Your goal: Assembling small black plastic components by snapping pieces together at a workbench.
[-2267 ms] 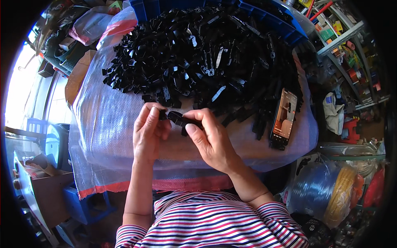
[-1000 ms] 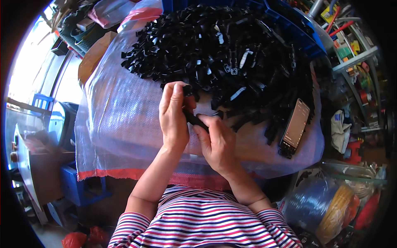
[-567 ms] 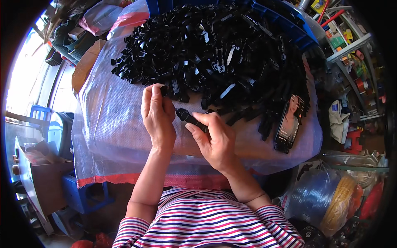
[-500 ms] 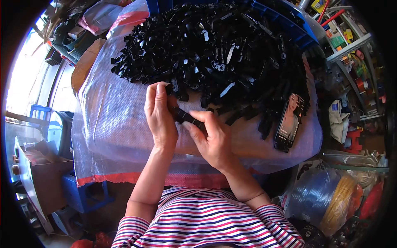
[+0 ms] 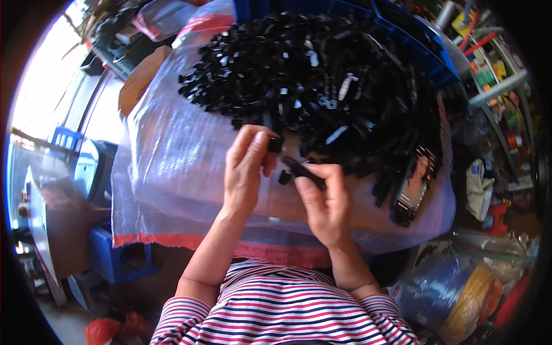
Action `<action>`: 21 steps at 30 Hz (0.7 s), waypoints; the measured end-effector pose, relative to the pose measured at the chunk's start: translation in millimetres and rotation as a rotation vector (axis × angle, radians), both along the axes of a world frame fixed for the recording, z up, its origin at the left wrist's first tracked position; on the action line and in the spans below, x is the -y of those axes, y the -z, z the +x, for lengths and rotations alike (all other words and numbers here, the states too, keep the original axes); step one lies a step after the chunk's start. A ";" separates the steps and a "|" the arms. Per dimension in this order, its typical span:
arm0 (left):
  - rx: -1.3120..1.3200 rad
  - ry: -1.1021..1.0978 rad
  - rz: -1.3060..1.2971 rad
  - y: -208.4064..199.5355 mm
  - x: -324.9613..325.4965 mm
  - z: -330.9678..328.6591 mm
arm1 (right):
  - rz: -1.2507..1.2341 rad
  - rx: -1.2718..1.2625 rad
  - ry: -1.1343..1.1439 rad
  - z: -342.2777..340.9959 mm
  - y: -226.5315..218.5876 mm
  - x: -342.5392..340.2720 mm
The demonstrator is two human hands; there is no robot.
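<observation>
My left hand is closed, its thumb and fingers pinching a small black plastic piece. Across a narrow gap, my right hand grips a longer black plastic strip between thumb and forefinger. A small dark bit shows just below that strip's tip; whether it is joined to it I cannot tell. Beyond both hands spreads a large heap of black plastic pieces, some with shiny faces. The heap rests on a whitish woven sack with a red hem.
A phone showing a picture of a person lies at the heap's right edge. Behind the heap stands a blue crate. A blue stool is at the left, a loaded shelf at the right, and a plastic-wrapped bundle at lower right.
The hands have drawn apart; the black strip that lay between them is now in the right hand alone, and the left pinches a small piece. The whole view has shifted slightly.
</observation>
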State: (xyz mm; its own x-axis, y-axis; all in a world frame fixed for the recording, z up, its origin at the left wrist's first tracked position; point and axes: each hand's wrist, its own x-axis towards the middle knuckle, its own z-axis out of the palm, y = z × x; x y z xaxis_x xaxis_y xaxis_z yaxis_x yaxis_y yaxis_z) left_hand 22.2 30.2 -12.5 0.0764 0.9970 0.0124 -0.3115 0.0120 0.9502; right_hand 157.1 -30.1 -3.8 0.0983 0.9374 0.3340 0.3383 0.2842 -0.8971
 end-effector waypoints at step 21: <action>-0.391 0.122 0.288 -4.2 20.9 -11.1 | -0.189 0.124 -0.096 6.7 -11.8 8.5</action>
State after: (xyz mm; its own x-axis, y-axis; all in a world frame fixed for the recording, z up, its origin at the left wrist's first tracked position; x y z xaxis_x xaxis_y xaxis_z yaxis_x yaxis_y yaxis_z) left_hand 11.2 9.4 -8.2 0.2459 0.9410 0.2327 0.0560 -0.2534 0.9657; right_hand 163.8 -38.6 8.0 -0.0256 0.9875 0.1557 0.4289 0.1515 -0.8905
